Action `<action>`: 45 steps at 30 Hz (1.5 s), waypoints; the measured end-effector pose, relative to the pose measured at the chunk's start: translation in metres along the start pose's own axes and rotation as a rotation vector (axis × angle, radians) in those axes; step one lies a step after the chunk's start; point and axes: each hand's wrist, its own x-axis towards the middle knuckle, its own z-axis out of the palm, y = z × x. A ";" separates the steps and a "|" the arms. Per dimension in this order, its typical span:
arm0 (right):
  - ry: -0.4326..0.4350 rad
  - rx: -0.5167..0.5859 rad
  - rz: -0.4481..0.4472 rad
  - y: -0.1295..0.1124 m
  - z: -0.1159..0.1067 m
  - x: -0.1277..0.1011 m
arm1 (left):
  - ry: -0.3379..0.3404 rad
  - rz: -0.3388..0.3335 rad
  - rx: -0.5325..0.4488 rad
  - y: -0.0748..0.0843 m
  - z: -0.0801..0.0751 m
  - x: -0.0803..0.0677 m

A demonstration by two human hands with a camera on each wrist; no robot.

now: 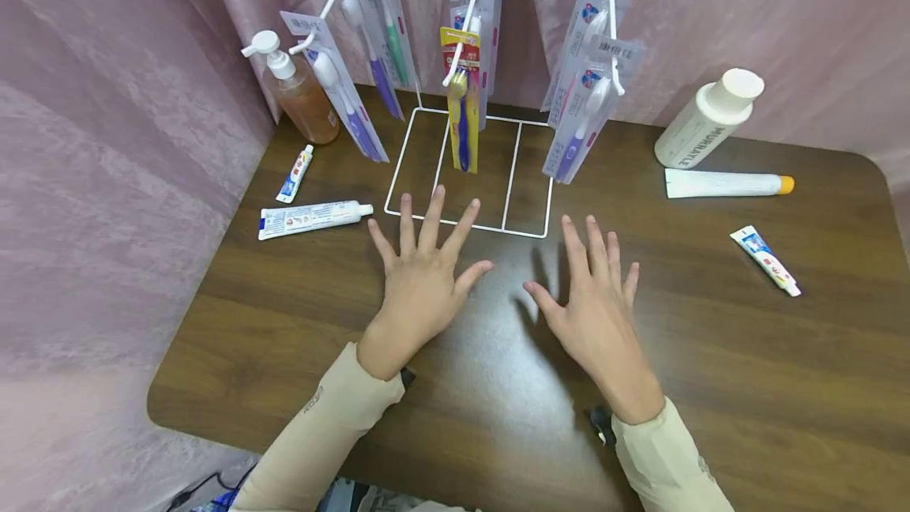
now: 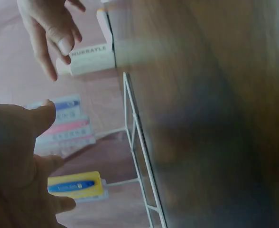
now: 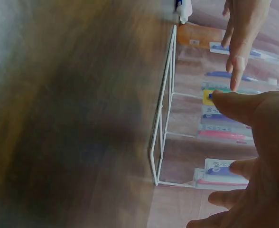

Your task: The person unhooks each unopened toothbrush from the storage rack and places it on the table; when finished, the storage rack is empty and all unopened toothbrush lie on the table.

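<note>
- Both hands lie flat over the table (image 1: 711, 354), palms down, fingers straight and spread apart, gripping nothing
- The left hand (image 1: 419, 279) has its fingertips at the near edge of the white wire rack (image 1: 469, 225), just touching or just short of it; I cannot tell which
- The right hand (image 1: 593, 306) sits beside it, just near of the rack's right corner, thumbs of both pointing toward each other
- Packaged toothbrushes hang on the rack's pegs: a yellow-carded toothbrush (image 1: 462, 101) in the middle, others left and right
- Left of the hands lie a toothpaste tube (image 1: 313, 218) and a smaller tube (image 1: 295, 174), with a pump bottle (image 1: 295, 89) farther back
- Far right stand a white bottle (image 1: 707, 118), a long white tube (image 1: 725, 183) and a small tube (image 1: 765, 260)
- To my eye nothing is in hand yet; the loose tubes lie untouched, so all handling is left
</note>
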 end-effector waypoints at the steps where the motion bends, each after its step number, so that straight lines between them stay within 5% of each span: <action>1: 0.001 0.008 -0.001 0.000 0.000 0.003 | -0.006 -0.013 -0.017 -0.003 -0.001 0.002; 13: 0.165 0.253 0.002 -0.012 -0.027 0.035 | -0.119 -0.187 -0.122 -0.035 -0.005 0.031; 20: 0.395 0.396 -0.077 -0.015 -0.043 0.057 | -0.114 -0.237 -0.164 -0.064 0.014 0.048; 26: 0.541 0.510 -0.155 -0.020 -0.053 0.072 | -0.169 -0.272 -0.139 -0.065 0.005 0.052; 35: 0.625 0.603 -0.215 -0.024 -0.060 0.083 | -0.173 -0.305 -0.231 -0.094 0.024 0.065; 45: 0.637 0.719 -0.216 -0.027 -0.055 0.091 | -0.136 -0.290 -0.137 -0.113 0.033 0.074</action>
